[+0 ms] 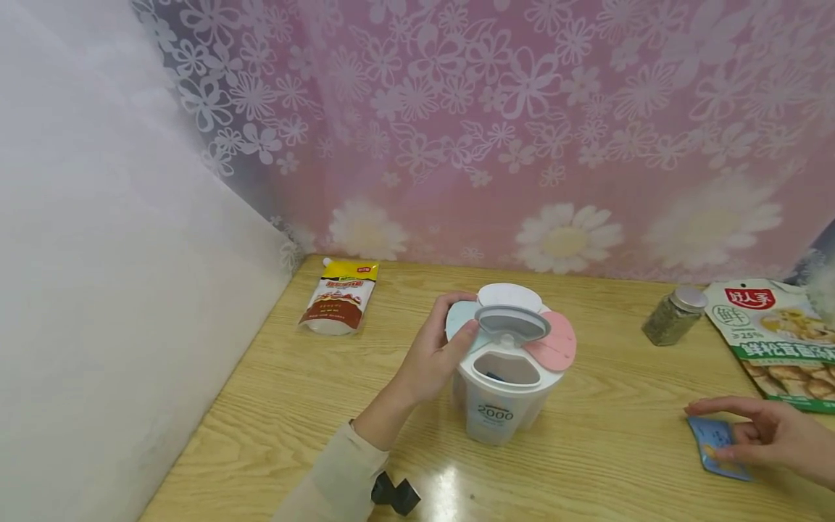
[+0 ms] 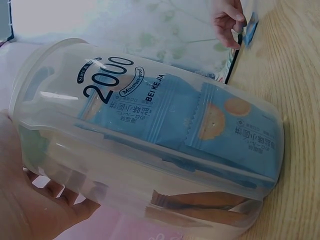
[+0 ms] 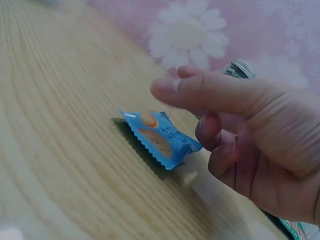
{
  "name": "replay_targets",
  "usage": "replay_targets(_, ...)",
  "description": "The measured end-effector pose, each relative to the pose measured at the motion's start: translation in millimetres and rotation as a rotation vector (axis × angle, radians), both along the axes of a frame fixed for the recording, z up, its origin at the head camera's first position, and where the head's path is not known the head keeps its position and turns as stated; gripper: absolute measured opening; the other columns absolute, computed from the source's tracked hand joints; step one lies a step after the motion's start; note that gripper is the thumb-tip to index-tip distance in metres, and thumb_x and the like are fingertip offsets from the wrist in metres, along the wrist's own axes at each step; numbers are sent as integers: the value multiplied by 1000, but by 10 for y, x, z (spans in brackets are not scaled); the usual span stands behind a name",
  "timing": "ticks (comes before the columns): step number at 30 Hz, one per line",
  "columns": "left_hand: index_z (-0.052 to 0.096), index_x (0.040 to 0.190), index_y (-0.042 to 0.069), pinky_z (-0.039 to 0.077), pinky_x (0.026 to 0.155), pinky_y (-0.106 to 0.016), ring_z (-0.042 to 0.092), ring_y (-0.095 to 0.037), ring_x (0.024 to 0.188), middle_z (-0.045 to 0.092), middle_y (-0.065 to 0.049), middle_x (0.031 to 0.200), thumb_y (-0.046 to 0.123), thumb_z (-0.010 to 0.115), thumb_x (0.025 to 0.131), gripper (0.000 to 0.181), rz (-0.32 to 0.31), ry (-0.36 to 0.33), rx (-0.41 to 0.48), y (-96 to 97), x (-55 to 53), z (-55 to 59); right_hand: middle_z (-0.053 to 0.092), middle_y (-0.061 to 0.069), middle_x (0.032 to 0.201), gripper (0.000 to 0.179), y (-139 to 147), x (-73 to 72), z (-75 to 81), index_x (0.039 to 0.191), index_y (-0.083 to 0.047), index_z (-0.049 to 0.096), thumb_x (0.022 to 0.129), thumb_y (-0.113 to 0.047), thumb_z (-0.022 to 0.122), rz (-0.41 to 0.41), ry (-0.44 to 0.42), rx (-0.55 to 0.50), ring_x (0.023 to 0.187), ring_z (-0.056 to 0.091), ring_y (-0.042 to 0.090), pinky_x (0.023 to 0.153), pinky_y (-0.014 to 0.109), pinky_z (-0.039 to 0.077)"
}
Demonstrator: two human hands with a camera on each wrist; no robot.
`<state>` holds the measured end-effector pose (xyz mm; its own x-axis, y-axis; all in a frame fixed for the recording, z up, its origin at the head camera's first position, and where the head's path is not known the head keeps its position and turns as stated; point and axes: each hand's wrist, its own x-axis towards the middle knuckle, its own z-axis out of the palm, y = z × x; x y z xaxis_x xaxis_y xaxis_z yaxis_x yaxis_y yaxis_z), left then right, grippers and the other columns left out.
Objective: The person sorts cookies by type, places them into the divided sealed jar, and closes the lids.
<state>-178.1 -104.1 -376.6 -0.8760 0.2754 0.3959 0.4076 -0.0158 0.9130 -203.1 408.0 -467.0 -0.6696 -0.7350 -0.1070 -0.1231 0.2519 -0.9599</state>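
Note:
My left hand (image 1: 435, 348) grips a clear storage container (image 1: 492, 428) by its left side, thumb near the raised white flap lid (image 1: 512, 325). The container stands upright, with one compartment's opening uncovered. Through its wall in the left wrist view show several blue cracker packets (image 2: 235, 135) and brown-orange packets (image 2: 200, 207) in another compartment. At the right, my right hand (image 1: 773, 435) is over a single blue cracker packet (image 3: 157, 137) on the table. The thumb stands apart from the packet; whether the curled fingers touch it is unclear.
A yellow, white and brown pouch (image 1: 342, 297) lies at the back left. Near the back right lies a glass jar of dried herbs (image 1: 675, 317), beside a large green and white food bag (image 1: 776, 341). A white wall (image 1: 130, 254) borders the wooden table (image 1: 293, 435) on the left.

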Motion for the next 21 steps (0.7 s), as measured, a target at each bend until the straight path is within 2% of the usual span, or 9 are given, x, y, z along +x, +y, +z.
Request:
replay_targets(3,40,137,10,52,92,-26,56,-12,113,52,-14,133,23,49,105,37,3,2,1,2,1,-1,62,-26,124,60,13,18,-65,146,0,41,91,11,61,-51,100,66,48,35,27,42,38,33)
replay_targets(7,40,137,9,52,91,-25,56,-12,113,52,-14,133,22,49,104,36,3,1,5,4,6,-5,61,-26,108,63,3,74,-139,143,-7,48,86,6,71,-160,292,189,44,36,22,40,30,35)
replay_targets(8,40,137,9,52,91,-25,56,-12,113,52,-14,133,22,49,104,36,3,0,5,4,7,-8,60,-23,98,64,-5,86,-150,143,-8,49,85,4,73,-190,315,219,44,35,22,40,30,35)
replay_targets(10,40,138,9,52,91,-25,56,-12,113,52,-14,133,21,49,104,36,2,-3,7,3,8,-16,59,-15,88,65,-23,104,-158,143,-14,50,84,0,75,-242,334,270,44,35,22,40,30,34)
replay_targets(12,40,138,9,52,92,-25,56,-12,113,52,-15,133,21,49,105,36,1,-5,8,1,11,-18,55,-6,72,65,-45,111,-149,143,-23,51,85,-5,76,-279,313,320,44,36,23,41,30,34)
replay_targets(14,39,138,9,52,92,-26,56,-13,113,52,-15,134,21,48,105,37,1,-5,8,-1,11,-23,45,3,58,63,-69,112,-136,140,-32,52,86,-11,77,-307,282,378,44,39,23,42,30,35)
replay_targets(16,39,139,9,52,93,-26,56,-14,114,51,-15,134,22,48,105,38,1,-4,10,-2,10,-24,47,3,60,61,-93,114,-128,138,-35,53,86,-14,77,-333,264,408,45,42,22,43,31,36)
replay_targets(18,39,140,8,52,93,-26,56,-15,114,51,-15,135,22,48,105,38,1,-1,11,-1,4,-26,57,-8,73,56,-117,125,-132,137,-30,55,88,-14,76,-364,263,411,47,46,20,45,31,38)
replay_targets(21,39,140,8,51,94,-26,55,-16,115,50,-15,135,22,48,105,39,-3,-1,12,0,-3,-29,60,-23,96,47,-169,144,-135,136,-20,56,92,-9,70,-375,264,347,52,54,19,48,32,43)
